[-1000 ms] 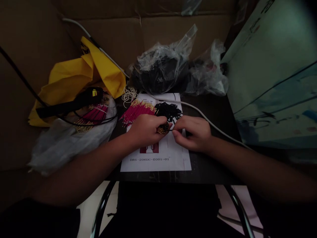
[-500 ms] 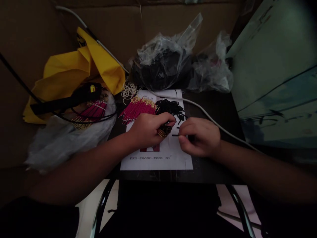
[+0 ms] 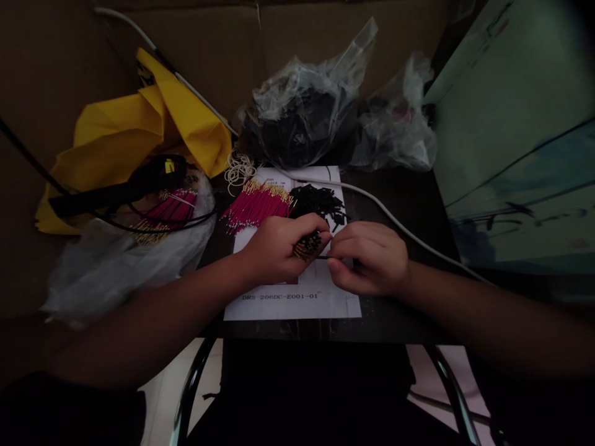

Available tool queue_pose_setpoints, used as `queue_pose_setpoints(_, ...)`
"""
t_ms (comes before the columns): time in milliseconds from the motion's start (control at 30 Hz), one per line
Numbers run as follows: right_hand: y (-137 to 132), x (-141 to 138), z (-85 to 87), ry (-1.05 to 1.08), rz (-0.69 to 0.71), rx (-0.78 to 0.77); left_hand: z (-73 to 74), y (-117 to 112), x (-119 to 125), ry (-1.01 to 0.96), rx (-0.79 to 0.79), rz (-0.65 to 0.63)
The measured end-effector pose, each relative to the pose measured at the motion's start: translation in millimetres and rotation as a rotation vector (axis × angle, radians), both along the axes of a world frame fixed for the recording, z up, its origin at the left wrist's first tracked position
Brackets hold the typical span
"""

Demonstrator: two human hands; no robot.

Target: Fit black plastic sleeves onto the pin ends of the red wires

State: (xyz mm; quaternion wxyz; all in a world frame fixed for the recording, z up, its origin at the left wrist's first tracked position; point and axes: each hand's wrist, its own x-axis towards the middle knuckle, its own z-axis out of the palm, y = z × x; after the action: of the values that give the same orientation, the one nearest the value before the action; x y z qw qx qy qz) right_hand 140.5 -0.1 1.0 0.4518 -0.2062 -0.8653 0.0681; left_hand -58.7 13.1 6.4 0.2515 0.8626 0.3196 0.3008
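My left hand (image 3: 279,249) is shut around a small bundle of gold-tipped pins (image 3: 307,246), whose dark ends stick up past my fingers. My right hand (image 3: 369,259) pinches a thin black tube (image 3: 323,257) between thumb and fingertip, its far end right by the bundle. Just above my hands lie a pile of loose black tubes (image 3: 318,204) and a pile of magenta rods with gold tips (image 3: 255,205). Both rest on a printed white sheet (image 3: 297,306) labelled DRS-206DC-E001-01, partly hidden by my hands.
A white cable (image 3: 385,210) crosses the dark table (image 3: 400,316). Rubber bands (image 3: 239,170) sit by the sheet. Left stands a yellow plastic bag (image 3: 139,124) and magenta rods on a clear bag (image 3: 170,210). Behind, a plastic bag (image 3: 297,118) holds black items.
My right hand has moved left, closer to my left hand, bringing the black tube up against the bundle. The view has shifted slightly.
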Motion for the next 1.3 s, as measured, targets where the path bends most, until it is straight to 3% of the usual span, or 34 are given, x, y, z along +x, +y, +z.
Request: queue_pose_setpoints(1300, 0.7, 2.1, -7.9, -0.001, 0.015, 0.004, -0.3, 3.6, -1.0, 0.156, 0.04, -0.025)
